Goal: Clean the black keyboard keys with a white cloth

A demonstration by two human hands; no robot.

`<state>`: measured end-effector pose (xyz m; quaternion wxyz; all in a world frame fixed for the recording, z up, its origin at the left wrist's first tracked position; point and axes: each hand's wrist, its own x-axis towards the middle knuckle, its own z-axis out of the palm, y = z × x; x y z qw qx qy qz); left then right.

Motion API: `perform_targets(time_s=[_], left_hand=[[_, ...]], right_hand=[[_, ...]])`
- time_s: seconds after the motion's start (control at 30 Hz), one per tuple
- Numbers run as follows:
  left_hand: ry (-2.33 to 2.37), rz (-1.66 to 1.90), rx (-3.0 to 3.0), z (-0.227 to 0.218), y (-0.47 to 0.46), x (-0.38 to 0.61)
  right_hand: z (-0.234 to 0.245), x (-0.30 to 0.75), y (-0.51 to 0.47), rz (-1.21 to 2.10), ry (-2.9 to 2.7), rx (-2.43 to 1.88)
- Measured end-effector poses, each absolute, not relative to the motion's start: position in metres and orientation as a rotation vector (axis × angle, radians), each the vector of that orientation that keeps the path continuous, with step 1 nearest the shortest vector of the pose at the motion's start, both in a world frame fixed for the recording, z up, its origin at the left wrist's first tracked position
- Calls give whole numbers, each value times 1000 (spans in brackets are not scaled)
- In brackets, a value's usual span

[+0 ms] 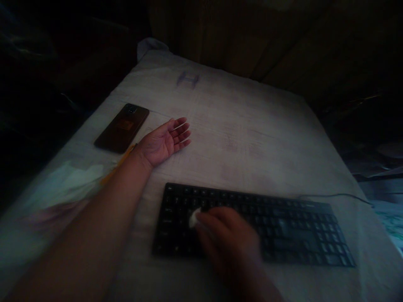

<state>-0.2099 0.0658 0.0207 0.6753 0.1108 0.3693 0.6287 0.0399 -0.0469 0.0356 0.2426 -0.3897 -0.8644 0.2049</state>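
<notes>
A black computer keyboard (pixel 302 235) lies flat at the front of the cloth-covered table. Over its left half, my right hand (pixel 231 235) is closed on a small white wad (pixel 194 218), pressed against or just above the keys; tissue or cloth, I cannot tell which. Behind the keyboard's left end, my left hand (pixel 165 140) rests palm up on the cloth, fingers stretched out and nothing in them. Just left of that hand is a dark smartphone (pixel 122 128), back side up.
A pale cloth (pixel 258 126) with a dark mark covers the table. Partly hidden by my left forearm are a yellow-orange strip (pixel 121 161) and a whitish, crumpled item (pixel 72 180). The keyboard's cable (pixel 340 195) runs off over the right edge. Surroundings are dark.
</notes>
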Motion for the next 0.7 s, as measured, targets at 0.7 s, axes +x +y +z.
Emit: perform_targets(time_s=[0.7], left_hand=[[856, 1409, 260, 24, 66, -208]], right_hand=[[43, 53, -39, 556, -2315, -1035]])
